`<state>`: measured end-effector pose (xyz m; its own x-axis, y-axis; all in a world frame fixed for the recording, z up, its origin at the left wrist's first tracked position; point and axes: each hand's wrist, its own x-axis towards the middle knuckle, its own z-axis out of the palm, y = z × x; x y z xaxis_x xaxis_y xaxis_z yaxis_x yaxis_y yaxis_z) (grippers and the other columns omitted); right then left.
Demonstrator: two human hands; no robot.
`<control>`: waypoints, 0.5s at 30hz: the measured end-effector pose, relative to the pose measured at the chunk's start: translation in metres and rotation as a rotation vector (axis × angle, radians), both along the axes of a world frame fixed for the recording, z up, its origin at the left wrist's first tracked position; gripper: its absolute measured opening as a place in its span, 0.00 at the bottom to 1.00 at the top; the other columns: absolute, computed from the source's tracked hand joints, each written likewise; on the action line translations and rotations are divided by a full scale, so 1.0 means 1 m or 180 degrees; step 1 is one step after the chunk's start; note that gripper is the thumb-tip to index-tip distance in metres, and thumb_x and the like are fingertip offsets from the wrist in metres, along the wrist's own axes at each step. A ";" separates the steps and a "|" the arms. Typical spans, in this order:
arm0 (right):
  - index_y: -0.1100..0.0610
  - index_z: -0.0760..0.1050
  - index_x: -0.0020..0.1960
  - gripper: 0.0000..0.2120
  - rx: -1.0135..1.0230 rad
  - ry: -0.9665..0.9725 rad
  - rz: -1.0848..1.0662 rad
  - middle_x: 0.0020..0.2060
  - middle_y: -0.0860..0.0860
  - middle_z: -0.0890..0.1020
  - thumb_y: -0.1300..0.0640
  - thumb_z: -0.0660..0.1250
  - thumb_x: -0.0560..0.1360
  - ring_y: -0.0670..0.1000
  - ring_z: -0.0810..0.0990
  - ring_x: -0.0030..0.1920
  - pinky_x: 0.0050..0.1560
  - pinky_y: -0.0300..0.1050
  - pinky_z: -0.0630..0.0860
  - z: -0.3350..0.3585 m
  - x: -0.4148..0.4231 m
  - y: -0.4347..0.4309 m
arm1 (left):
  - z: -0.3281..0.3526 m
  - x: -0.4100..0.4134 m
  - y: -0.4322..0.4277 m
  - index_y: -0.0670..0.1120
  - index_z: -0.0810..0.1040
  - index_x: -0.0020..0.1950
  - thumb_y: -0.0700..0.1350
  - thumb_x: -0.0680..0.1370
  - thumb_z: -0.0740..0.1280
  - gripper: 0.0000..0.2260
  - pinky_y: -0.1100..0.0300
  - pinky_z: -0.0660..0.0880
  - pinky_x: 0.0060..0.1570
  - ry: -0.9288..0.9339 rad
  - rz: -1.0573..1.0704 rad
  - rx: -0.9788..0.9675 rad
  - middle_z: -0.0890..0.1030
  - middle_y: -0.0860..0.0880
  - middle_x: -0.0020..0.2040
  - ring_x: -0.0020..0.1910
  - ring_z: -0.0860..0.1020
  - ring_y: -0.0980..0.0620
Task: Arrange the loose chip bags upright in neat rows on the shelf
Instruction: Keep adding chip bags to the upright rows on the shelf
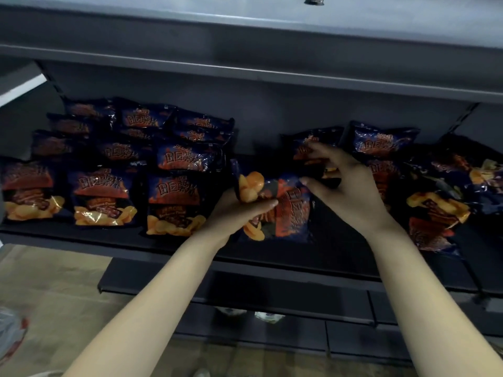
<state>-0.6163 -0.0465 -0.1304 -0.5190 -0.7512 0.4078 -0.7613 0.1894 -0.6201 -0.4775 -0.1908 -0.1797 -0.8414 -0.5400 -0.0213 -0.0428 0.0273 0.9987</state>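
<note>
left hand (239,210) grips a glossy, crinkled foil chip bag (290,210); right hand (345,191) rests splayed, loose fingers against it.

Central snack packet (288,210): dark navy film, orange-red flame-like banner with outlined lettering, golden-yellow crisps printed at one end (the stacked packets (174,202) to the left repeat this design). Shelf board (81,234): matt black. Upper shelf (245,28): pale grey-blue. Floor (68,295): tan, apparently mottled, though dim light blurs it.
</note>
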 end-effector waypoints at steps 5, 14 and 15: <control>0.50 0.57 0.75 0.42 -0.0509 -0.1809 -0.0057 0.61 0.45 0.75 0.42 0.73 0.67 0.41 0.78 0.57 0.54 0.37 0.76 -0.026 0.009 -0.002 | 0.000 -0.009 0.001 0.50 0.78 0.48 0.43 0.74 0.69 0.05 0.56 0.78 0.36 0.0749 0.0825 0.1664 0.83 0.49 0.42 0.41 0.82 0.48; 0.51 0.77 0.57 0.14 -0.1473 -0.3092 -0.0123 0.53 0.51 0.84 0.61 0.70 0.72 0.51 0.81 0.56 0.63 0.54 0.74 -0.059 0.060 -0.034 | -0.007 -0.029 0.038 0.45 0.76 0.59 0.52 0.69 0.72 0.21 0.53 0.75 0.52 0.0955 0.0917 0.2870 0.82 0.45 0.53 0.53 0.80 0.47; 0.51 0.78 0.55 0.13 -0.1566 -0.3138 -0.0107 0.51 0.51 0.84 0.63 0.70 0.73 0.52 0.82 0.55 0.62 0.54 0.75 -0.057 0.052 -0.032 | -0.009 -0.027 0.033 0.45 0.74 0.62 0.52 0.68 0.73 0.24 0.54 0.74 0.54 0.1037 0.0982 0.2787 0.80 0.46 0.54 0.55 0.78 0.48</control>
